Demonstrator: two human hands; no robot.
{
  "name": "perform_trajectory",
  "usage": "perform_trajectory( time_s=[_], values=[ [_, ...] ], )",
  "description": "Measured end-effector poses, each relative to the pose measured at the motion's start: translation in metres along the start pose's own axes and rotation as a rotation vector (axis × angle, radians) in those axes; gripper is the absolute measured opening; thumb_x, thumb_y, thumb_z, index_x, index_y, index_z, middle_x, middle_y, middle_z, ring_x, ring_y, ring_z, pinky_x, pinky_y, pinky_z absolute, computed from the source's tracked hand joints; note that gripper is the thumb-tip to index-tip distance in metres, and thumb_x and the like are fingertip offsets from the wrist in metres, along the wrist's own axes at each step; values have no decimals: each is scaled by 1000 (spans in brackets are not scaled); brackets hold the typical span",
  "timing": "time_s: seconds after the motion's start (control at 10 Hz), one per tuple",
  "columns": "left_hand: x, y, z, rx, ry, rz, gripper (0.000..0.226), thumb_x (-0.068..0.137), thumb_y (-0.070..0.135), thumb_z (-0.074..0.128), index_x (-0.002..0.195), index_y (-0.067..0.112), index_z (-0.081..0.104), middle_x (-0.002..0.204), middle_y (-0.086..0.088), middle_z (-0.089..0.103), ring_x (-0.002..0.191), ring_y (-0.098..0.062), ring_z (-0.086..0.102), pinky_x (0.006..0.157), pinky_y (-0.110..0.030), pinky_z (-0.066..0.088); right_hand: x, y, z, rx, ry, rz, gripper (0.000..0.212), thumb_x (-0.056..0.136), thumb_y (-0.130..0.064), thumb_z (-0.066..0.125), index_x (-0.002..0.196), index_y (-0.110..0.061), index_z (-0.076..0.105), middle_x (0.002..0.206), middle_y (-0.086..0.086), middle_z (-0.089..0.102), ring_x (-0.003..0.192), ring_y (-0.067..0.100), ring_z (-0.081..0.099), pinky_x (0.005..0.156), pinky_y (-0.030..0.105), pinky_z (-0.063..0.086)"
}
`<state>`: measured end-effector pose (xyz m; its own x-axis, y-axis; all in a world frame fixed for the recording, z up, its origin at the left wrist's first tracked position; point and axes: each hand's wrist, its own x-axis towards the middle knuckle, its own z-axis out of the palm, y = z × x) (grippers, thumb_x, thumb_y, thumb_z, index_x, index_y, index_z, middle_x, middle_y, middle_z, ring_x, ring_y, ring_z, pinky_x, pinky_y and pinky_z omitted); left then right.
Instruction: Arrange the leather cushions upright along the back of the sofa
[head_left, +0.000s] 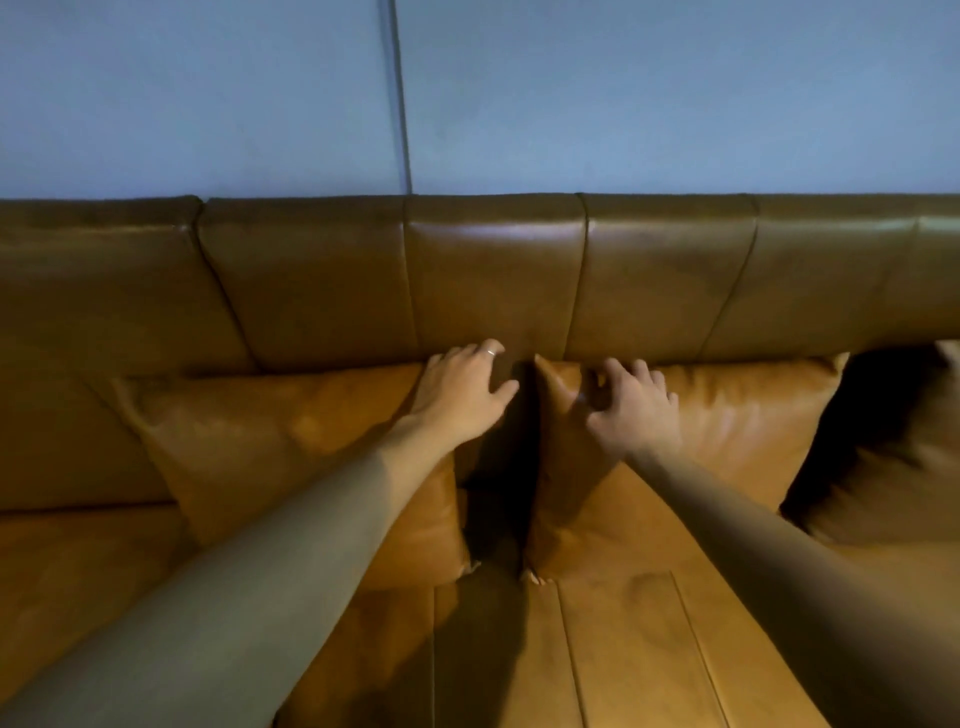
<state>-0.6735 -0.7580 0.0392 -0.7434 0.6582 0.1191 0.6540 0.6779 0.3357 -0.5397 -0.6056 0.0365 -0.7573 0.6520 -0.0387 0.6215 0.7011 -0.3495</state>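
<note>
Two tan leather cushions lean upright against the sofa back, side by side with a dark gap between them. My left hand rests on the top right corner of the left cushion, fingers spread, a ring on one finger. My right hand lies on the top left part of the right cushion, fingers curled loosely over its upper edge. Whether either hand grips the leather firmly is unclear. A third cushion shows blurred at the far right, partly cut off by the frame edge.
The brown leather sofa seat stretches below the cushions, with stitched seams. Behind the sofa back is a blue-grey wall with a thin vertical cable running down it.
</note>
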Motion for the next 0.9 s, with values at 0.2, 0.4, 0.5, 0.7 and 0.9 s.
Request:
perform_trajectory(
  time_s=[0.2,0.4,0.5,0.7,0.9],
  values=[
    [25,55,29,-60,-192,-78,49,91,49,54,131,21,46,125,-5,62,116,-30,57,95,-45,45,-3,34,-5,1,-166,-163,78,82,-20,62,153,-20,28,159,10,30,144,33,26,117,42,24],
    [36,74,35,-195,-15,-263,12,89,28,66,93,20,57,99,-2,63,92,-21,61,70,-31,51,-2,60,-23,58,-307,-297,92,68,-28,49,156,-21,24,164,10,19,152,29,12,123,35,14],
    [34,80,33,-189,10,-309,12,89,25,66,94,18,57,99,-3,62,85,-17,55,64,-28,44,-1,70,-33,-19,-319,-331,86,78,-28,56,156,-23,21,165,9,16,153,29,9,122,36,11],
    [22,78,17,-173,-34,-392,26,92,24,60,117,19,52,110,-5,63,97,-25,62,72,-36,51,-9,96,-47,-95,-354,-295,79,89,-23,58,156,-30,17,168,4,6,153,30,1,122,47,9],
    [15,87,-42,-306,-13,-293,19,92,28,60,110,24,57,95,4,68,85,-12,64,77,-33,53,-20,94,-81,208,-273,-194,63,92,-31,63,150,-23,38,154,4,43,140,28,40,112,37,36]
  ],
)
